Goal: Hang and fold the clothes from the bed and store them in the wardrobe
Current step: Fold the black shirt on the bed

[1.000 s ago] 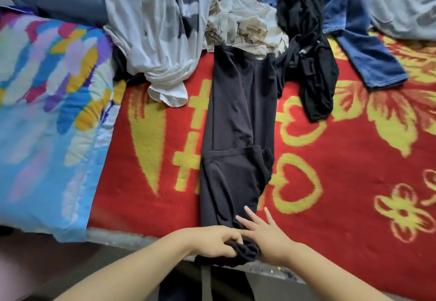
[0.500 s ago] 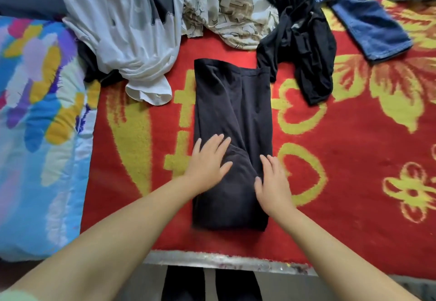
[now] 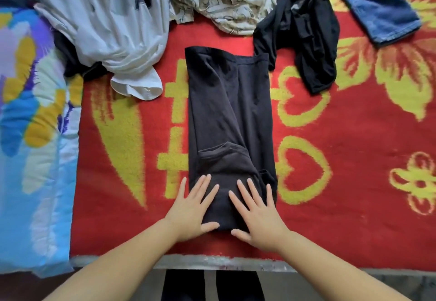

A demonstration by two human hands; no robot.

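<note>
A pair of black trousers lies folded lengthwise on the red and yellow blanket, its near end doubled back on itself. My left hand presses flat on the near left corner of the fold, fingers straight and spread. My right hand presses flat on the near right corner in the same way. Behind the trousers lie unfolded clothes: a white garment, a cream patterned one, a black one and blue jeans.
A blue, yellow and purple quilt covers the bed's left side. The bed's grey metal edge runs just in front of my wrists. My dark-trousered legs show below it.
The trouser end that hung over the bed edge has been folded up onto the trousers. Both hands let go of it, then slid back to the near end and now press flat.
</note>
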